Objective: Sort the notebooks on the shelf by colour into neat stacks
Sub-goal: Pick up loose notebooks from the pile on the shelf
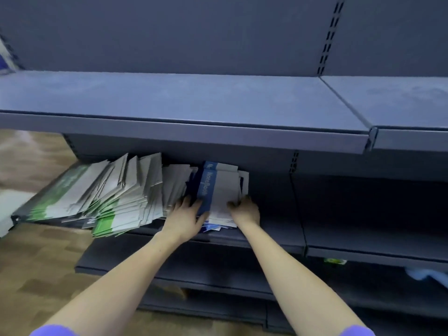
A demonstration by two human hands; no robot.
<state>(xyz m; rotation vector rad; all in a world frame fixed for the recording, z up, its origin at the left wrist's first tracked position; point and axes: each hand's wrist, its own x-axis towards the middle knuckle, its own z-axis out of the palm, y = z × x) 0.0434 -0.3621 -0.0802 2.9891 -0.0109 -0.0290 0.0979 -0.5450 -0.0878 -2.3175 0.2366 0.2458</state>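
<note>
A small stack of blue-and-white notebooks point(219, 190) lies on the grey middle shelf point(274, 229), its top cover showing a blue spine strip. My left hand point(185, 214) grips the stack's left side, thumb on the blue strip. My right hand point(244, 210) holds its right front corner with curled fingers. To the left, several green-and-white notebooks point(116, 197) lean over in a loose, slanted row that overhangs the shelf's front edge. A few blue covers poke out under the held stack.
The upper shelf point(194, 100) juts out above the notebooks. The middle shelf stretches on to the right of my hands. Lower shelves hold a green tag point(335, 261) and a light blue object point(426, 275). Wooden floor lies at the left.
</note>
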